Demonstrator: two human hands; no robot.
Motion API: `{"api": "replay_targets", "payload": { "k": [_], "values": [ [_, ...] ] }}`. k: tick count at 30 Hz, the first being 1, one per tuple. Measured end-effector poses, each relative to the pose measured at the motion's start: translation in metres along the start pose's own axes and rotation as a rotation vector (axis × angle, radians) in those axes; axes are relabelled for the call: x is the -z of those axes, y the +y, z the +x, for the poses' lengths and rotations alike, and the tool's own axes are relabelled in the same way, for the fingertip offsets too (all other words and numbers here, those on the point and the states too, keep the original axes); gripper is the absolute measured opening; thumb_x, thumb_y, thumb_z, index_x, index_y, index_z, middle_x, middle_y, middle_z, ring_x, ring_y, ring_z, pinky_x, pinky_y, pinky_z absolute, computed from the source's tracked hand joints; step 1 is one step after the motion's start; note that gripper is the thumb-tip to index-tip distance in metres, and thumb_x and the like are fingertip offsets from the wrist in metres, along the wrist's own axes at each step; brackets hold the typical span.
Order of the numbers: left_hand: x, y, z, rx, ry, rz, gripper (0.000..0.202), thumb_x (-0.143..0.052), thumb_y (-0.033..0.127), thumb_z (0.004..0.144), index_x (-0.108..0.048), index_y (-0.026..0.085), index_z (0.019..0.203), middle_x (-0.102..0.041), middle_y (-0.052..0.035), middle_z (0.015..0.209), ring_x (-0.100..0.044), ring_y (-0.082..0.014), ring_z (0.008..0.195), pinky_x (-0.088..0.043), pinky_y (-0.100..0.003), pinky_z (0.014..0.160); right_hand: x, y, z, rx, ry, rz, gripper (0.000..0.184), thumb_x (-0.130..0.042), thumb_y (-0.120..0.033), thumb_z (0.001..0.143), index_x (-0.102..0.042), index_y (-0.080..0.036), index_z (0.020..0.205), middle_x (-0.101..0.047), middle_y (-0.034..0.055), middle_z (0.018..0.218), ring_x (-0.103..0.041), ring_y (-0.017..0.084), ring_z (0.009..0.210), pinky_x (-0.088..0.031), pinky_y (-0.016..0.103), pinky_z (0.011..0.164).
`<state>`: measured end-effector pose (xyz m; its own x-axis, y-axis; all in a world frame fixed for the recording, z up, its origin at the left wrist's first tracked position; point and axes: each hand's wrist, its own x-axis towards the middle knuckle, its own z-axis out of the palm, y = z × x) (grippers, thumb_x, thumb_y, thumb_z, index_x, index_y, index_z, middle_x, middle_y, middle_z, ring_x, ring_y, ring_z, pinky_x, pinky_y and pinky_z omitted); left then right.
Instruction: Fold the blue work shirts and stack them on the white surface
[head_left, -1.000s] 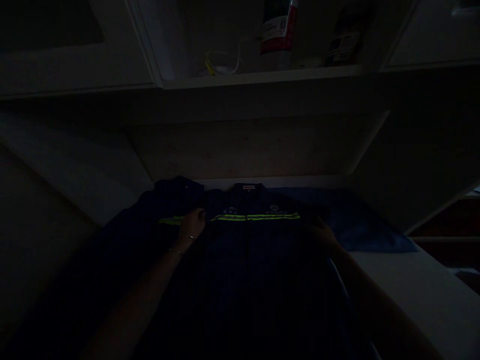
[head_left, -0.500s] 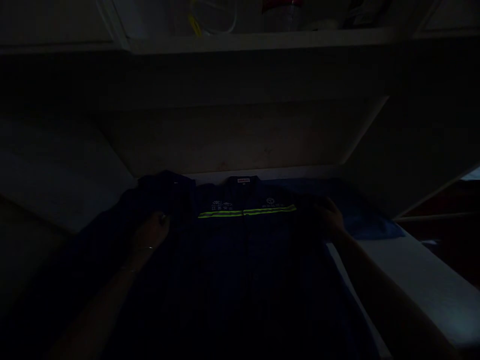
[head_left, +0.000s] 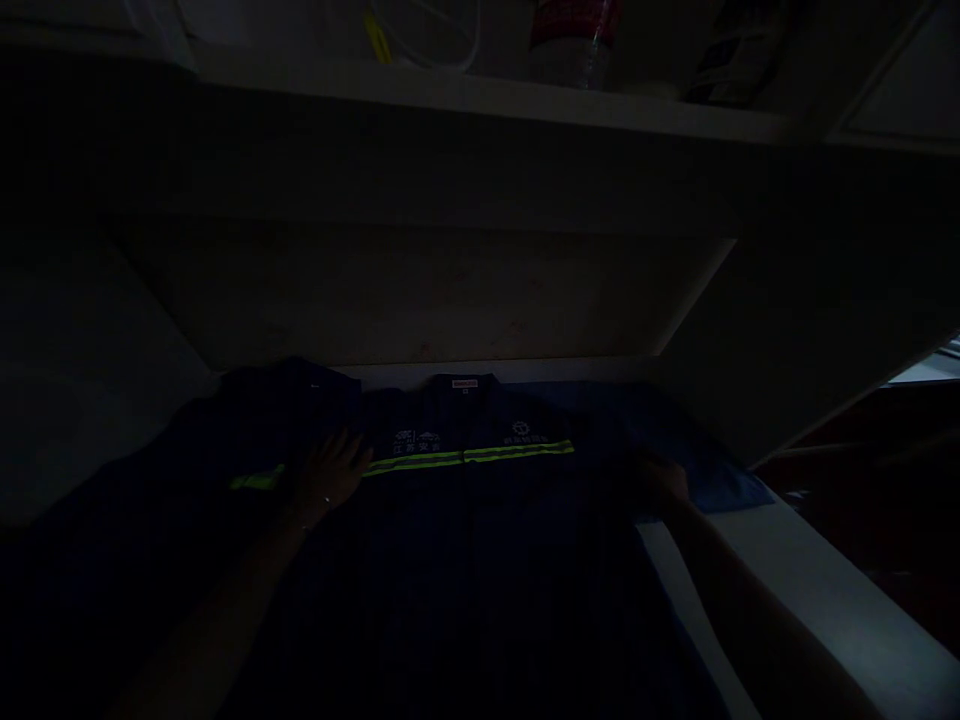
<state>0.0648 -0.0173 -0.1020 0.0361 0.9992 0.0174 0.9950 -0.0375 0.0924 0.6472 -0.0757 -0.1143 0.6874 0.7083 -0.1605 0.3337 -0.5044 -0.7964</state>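
Observation:
A dark blue work jacket (head_left: 517, 540) lies spread out, front up, with a yellow-green reflective stripe across its chest and white printing above it. My left hand (head_left: 334, 468) rests on the jacket's left chest with its fingers stretched out flat. At the jacket's right side, my right hand (head_left: 664, 478) has its fingers curled on the cloth; the fingertips fade into the dark. Behind the collar and to the right, a blue cloth (head_left: 720, 480) lies partly under the jacket.
The white surface (head_left: 840, 580) shows at the right under the cloth. Overhead runs a shelf (head_left: 487, 95) with a red-labelled bottle (head_left: 574, 45) and a looped white cord (head_left: 457, 60). Side panels and a back wall (head_left: 420, 290) enclose the space. Lighting is very dim.
My left hand has opened from a closed grip and now lies flat, further right on the jacket. My right hand stays at the right side. The camera view has shifted and tilted slightly.

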Motion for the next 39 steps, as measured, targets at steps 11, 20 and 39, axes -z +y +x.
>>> {"api": "replay_targets", "payload": {
  "k": [11, 20, 39],
  "values": [
    [0.01, 0.049, 0.027, -0.122, 0.211, 0.024, 0.061, -0.021, 0.052, 0.095, -0.04, 0.025, 0.146, -0.027, -0.008, 0.16, -0.024, -0.0304, 0.146, -0.009, -0.06, 0.118, -0.068, -0.082, -0.023, 0.747, 0.098, -0.673, 0.054, -0.031, -0.05, 0.096, -0.043, -0.026, 0.143, -0.035, 0.0097, 0.154, -0.033, 0.031, 0.139, -0.026, 0.059, 0.112],
    [-0.028, 0.041, 0.038, 0.014, -0.028, -0.076, 0.065, -0.024, 0.061, 0.092, -0.035, 0.03, 0.148, -0.025, -0.0082, 0.161, -0.018, -0.0333, 0.148, -0.008, -0.065, 0.116, -0.108, -0.057, -0.024, 0.621, -0.224, -0.987, 0.049, -0.022, -0.046, 0.099, -0.032, -0.043, 0.147, -0.019, 0.0008, 0.162, -0.015, 0.033, 0.147, -0.009, 0.079, 0.103],
    [0.031, -0.064, -0.028, 0.537, 0.045, -0.447, 0.058, -0.076, 0.042, 0.06, -0.064, 0.013, 0.109, -0.066, -0.0212, 0.119, -0.064, -0.0359, 0.108, -0.052, -0.048, 0.091, -0.103, -0.059, -0.027, 0.676, -0.191, -0.745, 0.048, -0.035, -0.046, 0.095, -0.045, -0.038, 0.141, -0.031, 0.0044, 0.157, -0.022, 0.035, 0.143, -0.006, 0.078, 0.105]
  ]
}}
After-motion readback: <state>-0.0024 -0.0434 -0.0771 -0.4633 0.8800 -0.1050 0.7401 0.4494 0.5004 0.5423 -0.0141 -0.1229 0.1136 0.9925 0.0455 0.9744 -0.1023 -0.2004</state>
